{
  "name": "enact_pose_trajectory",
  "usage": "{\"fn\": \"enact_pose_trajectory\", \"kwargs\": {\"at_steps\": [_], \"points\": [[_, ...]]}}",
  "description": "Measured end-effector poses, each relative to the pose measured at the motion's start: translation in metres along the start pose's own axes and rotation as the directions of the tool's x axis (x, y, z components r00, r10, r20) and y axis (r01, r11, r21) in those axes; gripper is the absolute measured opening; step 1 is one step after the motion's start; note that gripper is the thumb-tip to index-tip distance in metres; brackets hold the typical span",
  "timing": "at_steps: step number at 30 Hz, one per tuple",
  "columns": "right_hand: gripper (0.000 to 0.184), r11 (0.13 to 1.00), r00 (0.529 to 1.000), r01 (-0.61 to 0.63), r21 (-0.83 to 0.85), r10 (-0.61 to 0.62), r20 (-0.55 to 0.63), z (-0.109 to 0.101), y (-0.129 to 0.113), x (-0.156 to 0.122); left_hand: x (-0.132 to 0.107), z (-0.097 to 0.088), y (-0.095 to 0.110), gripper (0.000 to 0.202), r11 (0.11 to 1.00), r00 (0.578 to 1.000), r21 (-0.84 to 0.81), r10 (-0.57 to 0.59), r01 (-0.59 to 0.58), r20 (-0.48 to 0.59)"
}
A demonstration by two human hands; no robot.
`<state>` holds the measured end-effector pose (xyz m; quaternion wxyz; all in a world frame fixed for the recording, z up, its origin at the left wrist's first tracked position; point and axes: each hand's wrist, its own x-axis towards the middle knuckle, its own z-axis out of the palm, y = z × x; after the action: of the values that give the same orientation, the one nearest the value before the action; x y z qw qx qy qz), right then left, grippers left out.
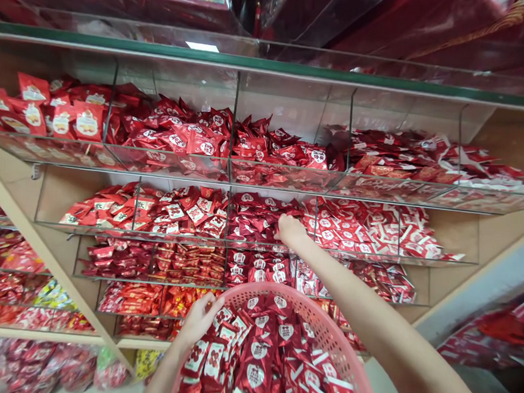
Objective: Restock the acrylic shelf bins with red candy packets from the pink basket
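Note:
My left hand is closed on the left rim of a pink plastic basket with a perforated wall. Piled inside it are small red candy packets with white printed labels, some dark red, others red and white. Higher up, my right hand reaches into a glass-fronted shelf compartment, among dark red packets. Its fingers look curled at the packets; what they hold, if anything, is hidden. Red packets with white patches lie in the compartment just to its right.
Glass dividers and a front glass edge separate the shelf compartments. Another row of red packets is above, under a green-edged glass shelf. More packets fill lower shelves and a slanted unit at left. Filled plastic bags lie at lower left.

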<state>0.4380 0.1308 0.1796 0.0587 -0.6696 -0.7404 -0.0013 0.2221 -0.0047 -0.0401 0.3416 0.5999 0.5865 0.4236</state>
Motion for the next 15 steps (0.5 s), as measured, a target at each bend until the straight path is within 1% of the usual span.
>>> {"fn": "enact_pose_trajectory", "kwargs": {"at_steps": [5,9,13,15], "points": [[0.046,0.999,0.999,-0.036,0.009,0.036,0.015,0.007,-0.007,0.007,0.001,0.0,-0.001,0.036,1.0,1.0,0.004,0.004,-0.004,-0.003],[0.051,0.999,0.999,-0.044,0.032,0.043,0.025,0.005,-0.007,0.009,0.0,-0.001,0.001,0.035,1.0,1.0,-0.011,0.01,-0.01,-0.007],[0.063,0.996,0.999,-0.029,0.08,0.028,0.024,-0.002,0.006,0.011,0.0,0.0,0.002,0.035,1.0,1.0,-0.008,0.014,-0.014,-0.01],[0.058,0.979,0.998,0.045,0.2,-0.037,-0.045,-0.004,0.017,0.012,0.0,0.0,0.002,0.035,1.0,1.0,-0.002,0.018,-0.018,-0.009]]}}
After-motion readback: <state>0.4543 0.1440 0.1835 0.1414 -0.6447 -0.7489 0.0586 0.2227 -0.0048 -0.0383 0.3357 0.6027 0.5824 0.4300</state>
